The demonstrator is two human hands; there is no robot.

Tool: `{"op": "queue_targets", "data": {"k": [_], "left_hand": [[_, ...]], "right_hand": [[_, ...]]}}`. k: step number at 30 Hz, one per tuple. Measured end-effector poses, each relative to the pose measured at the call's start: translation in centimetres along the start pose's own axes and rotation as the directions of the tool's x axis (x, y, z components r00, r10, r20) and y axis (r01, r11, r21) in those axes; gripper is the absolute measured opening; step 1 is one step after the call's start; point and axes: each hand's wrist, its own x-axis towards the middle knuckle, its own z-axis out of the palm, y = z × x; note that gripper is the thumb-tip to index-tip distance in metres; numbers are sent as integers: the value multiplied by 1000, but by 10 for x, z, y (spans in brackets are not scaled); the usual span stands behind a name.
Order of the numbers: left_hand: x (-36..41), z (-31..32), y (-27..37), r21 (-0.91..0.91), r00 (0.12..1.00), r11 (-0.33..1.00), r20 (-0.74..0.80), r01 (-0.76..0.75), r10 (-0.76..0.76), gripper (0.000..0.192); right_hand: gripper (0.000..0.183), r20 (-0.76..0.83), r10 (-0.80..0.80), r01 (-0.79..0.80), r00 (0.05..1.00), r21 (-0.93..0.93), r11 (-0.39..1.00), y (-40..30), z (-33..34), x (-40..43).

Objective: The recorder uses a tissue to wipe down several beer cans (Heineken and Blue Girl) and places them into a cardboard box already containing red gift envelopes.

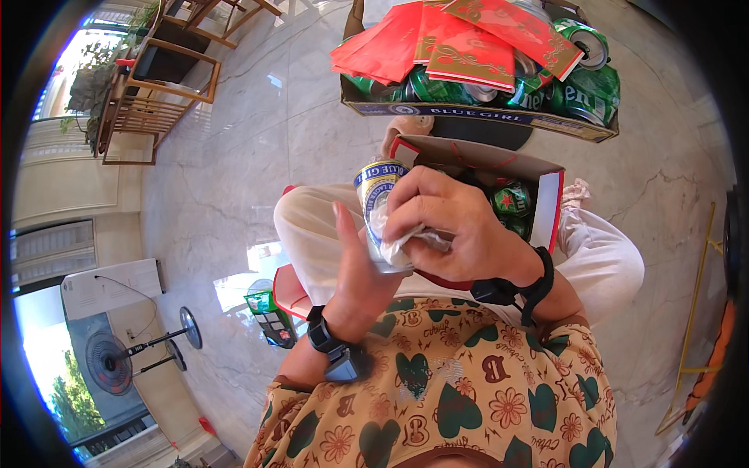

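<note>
My left hand point(360, 269) steadies a Blue Girl beer can point(380, 174), its palm and thumb along the can's near left side. In my right hand point(447, 225) is a crumpled white tissue point(398, 248), pressed against the can's printed side. The can stands tilted above my lap, its printed end away from me. Just beyond my right hand, a paper bag with red edges point(550, 205) lies open and holds green Heineken cans point(511, 199). The fingers of my left hand behind the can are mostly hidden.
A Blue Girl carton point(480, 117) ahead holds green cans, with red and gold paper packets point(468, 50) on top. On the floor at left are a green package point(272, 319) and a red-edged bag point(291, 292). Farther left are standing fans point(109, 362) and a wooden chair point(146, 111).
</note>
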Motion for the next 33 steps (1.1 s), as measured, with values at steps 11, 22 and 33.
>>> {"op": "queue_targets", "data": {"k": [11, 22, 33], "left_hand": [[-4, 19, 0, 36, 998, 999, 68, 2, -5, 59], [-2, 19, 8, -111, 996, 993, 86, 46, -37, 55], [-2, 10, 4, -165, 991, 986, 134, 17, 6, 62]], "right_hand": [[27, -106, -16, -16, 994, -298, 954, 11, -17, 3], [27, 5, -61, 60, 998, -193, 979, 9, -13, 4], [27, 64, -75, 85, 995, -164, 983, -11, -13, 2]]}}
